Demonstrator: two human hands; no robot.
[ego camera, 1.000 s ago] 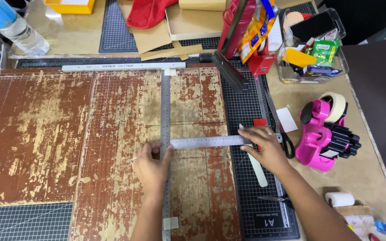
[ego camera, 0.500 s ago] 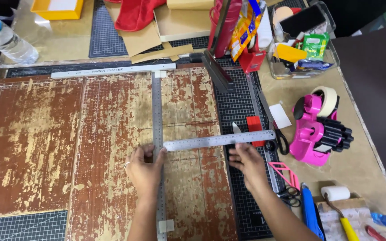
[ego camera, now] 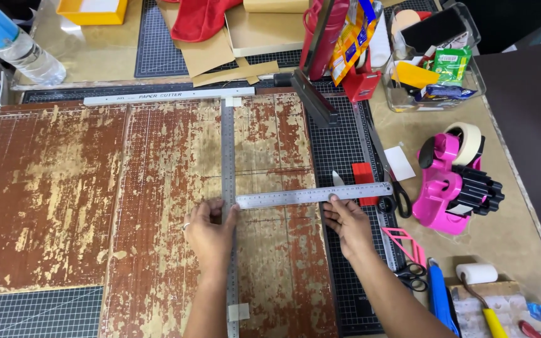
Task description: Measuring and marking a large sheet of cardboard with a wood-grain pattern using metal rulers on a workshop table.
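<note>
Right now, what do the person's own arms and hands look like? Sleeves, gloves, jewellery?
Both forearms are bare up to the bottom edge of the picture: no sleeves, gloves or watch in view. The left hand wears one thin ring on a finger. The right hand shows no ring or band on the side visible. Nails look short and unpainted, though small in the frame.

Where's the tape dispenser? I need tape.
Head view, right side: the pink tape dispenser stands on the table right of the scissors, below the clear box.
</note>
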